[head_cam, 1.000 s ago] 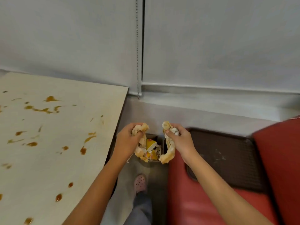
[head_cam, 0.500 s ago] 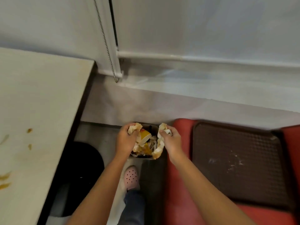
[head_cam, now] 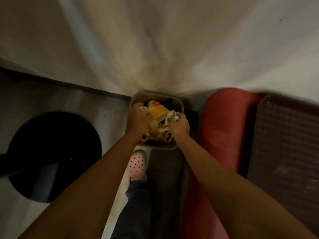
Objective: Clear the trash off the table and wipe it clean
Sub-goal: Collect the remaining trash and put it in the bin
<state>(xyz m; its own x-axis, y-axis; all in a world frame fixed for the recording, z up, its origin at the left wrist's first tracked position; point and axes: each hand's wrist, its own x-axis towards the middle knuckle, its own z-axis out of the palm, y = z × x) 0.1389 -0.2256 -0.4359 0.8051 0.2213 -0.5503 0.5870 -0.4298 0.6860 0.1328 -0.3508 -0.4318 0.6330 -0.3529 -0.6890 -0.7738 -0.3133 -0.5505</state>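
Seating [head_cam: 222, 128] in red filled the right side, with a brown tray [head_cam: 284, 144] lying on it. A black round stand [head_cam: 51, 152] sat on the floor at the left. Between them stood a small bin [head_cam: 180, 107]. The left hand [head_cam: 138, 120] and the right hand [head_cam: 179, 125] were down in it, apart, each gripping crumpled paper [head_cam: 160, 133] beside a yellow cup [head_cam: 158, 110].
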